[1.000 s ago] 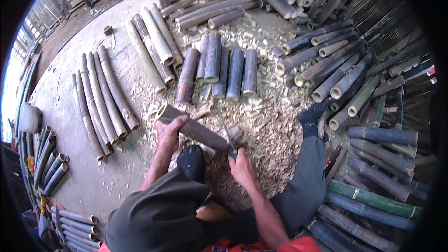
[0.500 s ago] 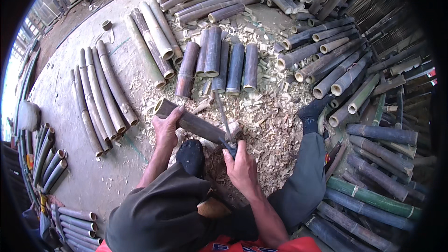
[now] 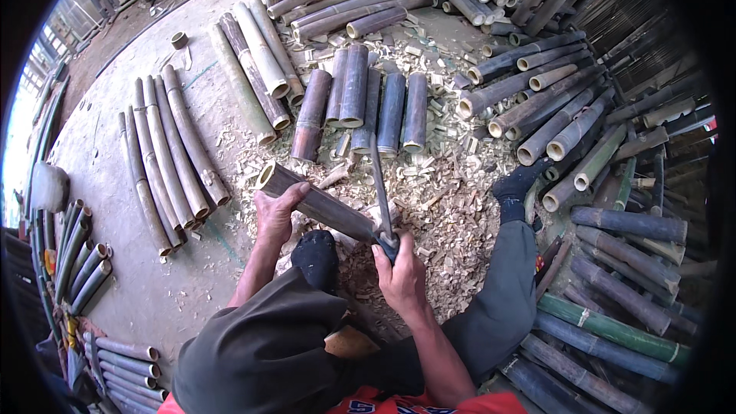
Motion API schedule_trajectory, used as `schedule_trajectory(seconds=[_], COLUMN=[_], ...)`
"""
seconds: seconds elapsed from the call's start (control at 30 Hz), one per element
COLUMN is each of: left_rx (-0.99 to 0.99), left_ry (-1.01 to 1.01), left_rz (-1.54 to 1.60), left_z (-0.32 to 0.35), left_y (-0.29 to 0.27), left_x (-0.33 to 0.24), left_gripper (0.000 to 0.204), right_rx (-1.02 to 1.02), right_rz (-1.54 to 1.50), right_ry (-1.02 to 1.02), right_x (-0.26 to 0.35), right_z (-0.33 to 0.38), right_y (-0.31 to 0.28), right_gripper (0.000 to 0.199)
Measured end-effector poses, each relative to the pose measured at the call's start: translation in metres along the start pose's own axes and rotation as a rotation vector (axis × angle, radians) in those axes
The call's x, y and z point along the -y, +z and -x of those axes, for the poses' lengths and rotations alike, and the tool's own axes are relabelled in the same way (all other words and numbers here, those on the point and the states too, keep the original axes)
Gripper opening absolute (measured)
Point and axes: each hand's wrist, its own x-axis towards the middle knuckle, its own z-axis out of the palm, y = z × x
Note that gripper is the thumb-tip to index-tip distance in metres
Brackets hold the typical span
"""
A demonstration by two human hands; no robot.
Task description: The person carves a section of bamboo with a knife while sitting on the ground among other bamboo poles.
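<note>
A dark brown bamboo tube [image 3: 328, 207] slants in front of me, its open end at the upper left. My left hand [image 3: 274, 211] is closed round the tube near that end, thumb on top. My right hand [image 3: 400, 270] grips the dark handle of a long-bladed knife [image 3: 379, 176]. The knife's narrow grey blade points away from me, beside the tube's lower right end; whether it touches the tube I cannot tell. Under that end lies a pale wooden block [image 3: 395, 213], partly hidden.
Wood chips [image 3: 452, 222] cover the ground around my feet [image 3: 315, 261]. Ahead stand several short bamboo pieces [image 3: 353, 88]. Long bamboo lengths [image 3: 180, 157] lie at the left, and stacked bamboo [image 3: 563, 103] fills the right. A rounded stone [image 3: 49, 188] sits far left.
The knife and my right hand have shifted slightly right and nearer to me, and the blade stands a little straighter. The tube has tilted a bit, showing more of its open end.
</note>
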Motion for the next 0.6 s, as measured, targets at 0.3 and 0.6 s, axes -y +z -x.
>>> schedule_trajectory(seconds=[0.3, 0.6], left_rx=[0.212, 0.203], left_ry=[-0.092, -0.111], left_rz=[-0.115, -0.05], left_z=[-0.006, -0.006], left_y=[-0.025, -0.009], left_x=[-0.002, -0.009], left_gripper=[0.045, 0.038], right_rx=[0.148, 0.259], right_rz=[0.185, 0.383], right_ry=[0.128, 0.255], right_x=[-0.017, -0.088], right_z=[-0.002, 0.0], right_y=[0.001, 0.024], right_gripper=[0.034, 0.037])
